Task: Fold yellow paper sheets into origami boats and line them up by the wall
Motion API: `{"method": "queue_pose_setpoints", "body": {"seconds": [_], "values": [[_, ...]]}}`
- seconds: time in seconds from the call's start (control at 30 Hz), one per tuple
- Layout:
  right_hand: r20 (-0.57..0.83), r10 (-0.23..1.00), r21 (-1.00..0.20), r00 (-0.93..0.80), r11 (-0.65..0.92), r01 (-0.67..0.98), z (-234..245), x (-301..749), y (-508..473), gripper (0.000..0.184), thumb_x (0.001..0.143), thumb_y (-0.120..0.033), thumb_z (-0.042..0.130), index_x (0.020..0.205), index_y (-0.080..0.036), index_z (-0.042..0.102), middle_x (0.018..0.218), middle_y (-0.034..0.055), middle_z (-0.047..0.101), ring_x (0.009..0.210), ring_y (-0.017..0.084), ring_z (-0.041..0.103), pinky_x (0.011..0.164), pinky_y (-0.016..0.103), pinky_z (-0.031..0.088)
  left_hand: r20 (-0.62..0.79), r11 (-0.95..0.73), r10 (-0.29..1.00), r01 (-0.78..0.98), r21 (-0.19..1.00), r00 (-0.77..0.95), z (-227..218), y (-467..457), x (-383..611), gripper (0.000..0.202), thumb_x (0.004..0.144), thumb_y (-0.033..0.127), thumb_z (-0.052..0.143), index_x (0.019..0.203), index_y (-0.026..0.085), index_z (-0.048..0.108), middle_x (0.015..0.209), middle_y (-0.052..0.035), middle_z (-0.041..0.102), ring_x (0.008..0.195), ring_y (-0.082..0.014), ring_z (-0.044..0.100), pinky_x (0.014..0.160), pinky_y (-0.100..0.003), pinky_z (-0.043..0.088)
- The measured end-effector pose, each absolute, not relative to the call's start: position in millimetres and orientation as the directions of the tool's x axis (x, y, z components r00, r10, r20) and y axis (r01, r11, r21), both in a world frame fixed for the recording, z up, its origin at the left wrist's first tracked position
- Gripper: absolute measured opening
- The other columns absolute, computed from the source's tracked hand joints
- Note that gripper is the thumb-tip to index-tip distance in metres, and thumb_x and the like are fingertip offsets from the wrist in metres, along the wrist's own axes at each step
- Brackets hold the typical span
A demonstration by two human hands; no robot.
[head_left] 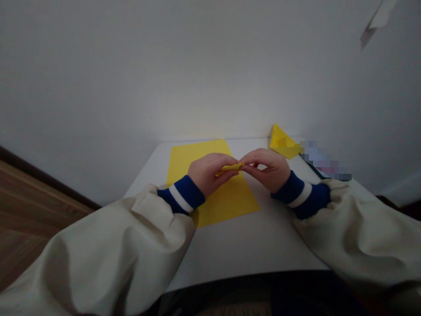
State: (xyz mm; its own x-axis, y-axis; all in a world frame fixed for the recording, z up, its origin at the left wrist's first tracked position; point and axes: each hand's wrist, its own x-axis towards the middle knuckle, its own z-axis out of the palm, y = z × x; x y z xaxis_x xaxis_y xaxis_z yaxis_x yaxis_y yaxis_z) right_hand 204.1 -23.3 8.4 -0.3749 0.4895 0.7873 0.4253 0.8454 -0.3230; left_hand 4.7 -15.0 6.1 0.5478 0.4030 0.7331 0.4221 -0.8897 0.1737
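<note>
Between my two hands is a small piece of folded yellow paper [233, 167], mostly covered by my fingers. My left hand [210, 171] is closed on its left part, thumb on the near side. The fingertips of my right hand [270, 166] pinch its right end. Both hands are held above a flat yellow sheet of paper [226, 204] that lies on the white table. To the right, a folded yellow paper boat [283, 142] rests near the wall, apart from my hands.
The white table [256, 250] stands against a pale wall [197, 66]. A dark-edged flat object [324, 162], its top blurred out, lies at the table's right edge. Brown wood [26, 215] shows at lower left. A white piece [381, 15] sticks out from the wall at upper right.
</note>
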Motion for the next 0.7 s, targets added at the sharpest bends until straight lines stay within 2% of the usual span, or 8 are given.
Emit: {"method": "queue_pose_setpoints", "body": {"seconds": [0.13,0.43,0.57,0.7], "values": [[0.808,0.428,-0.264,-0.406,0.878,0.399,9.2,202.6,-24.4,0.006,0.078,-0.023,0.064,0.081,-0.019,0.067,0.074,0.0028,0.068,0.066,0.012,0.059,0.055,0.025,0.048,0.772,-0.926,0.331,0.344,0.155,0.542,5.2,-11.3,4.7,0.008,0.086,0.018,0.054,0.09,0.02,0.06,0.093,-0.0027,0.068,0.088,-0.0122,0.063,0.078,-0.026,0.049],[0.821,0.393,-0.222,-0.414,0.888,0.403,9.9,202.3,-24.5,0.007,0.079,-0.024,0.063,0.085,-0.02,0.065,0.077,0.0022,0.068,0.069,0.013,0.059,0.058,0.027,0.048,0.746,-0.894,0.398,0.407,0.186,0.534,6.3,-14.1,6.0,0.015,0.083,0.022,0.057,0.099,0.019,0.057,0.09,-0.0031,0.067,0.082,-0.0139,0.063,0.073,-0.028,0.05],[0.825,0.384,-0.214,-0.415,0.892,0.399,8.6,202.8,-23.2,0.007,0.079,-0.022,0.062,0.086,-0.022,0.066,0.079,0.0018,0.069,0.073,0.013,0.061,0.062,0.028,0.049,0.755,-0.921,0.351,0.348,0.173,0.554,5.5,-12.6,5.8,0.01,0.085,0.019,0.054,0.095,0.02,0.057,0.096,-0.0032,0.068,0.089,-0.0134,0.063,0.082,-0.031,0.049],[0.835,0.37,-0.211,-0.408,0.899,0.383,8.0,202.8,-22.7,0.005,0.079,-0.021,0.063,0.083,-0.022,0.066,0.077,0.0013,0.069,0.072,0.012,0.061,0.063,0.028,0.049,0.769,-0.942,0.313,0.282,0.18,0.557,5.8,-12.1,5.9,0.006,0.086,0.016,0.052,0.088,0.02,0.056,0.099,-0.0037,0.067,0.093,-0.0122,0.062,0.08,-0.028,0.049]]}}
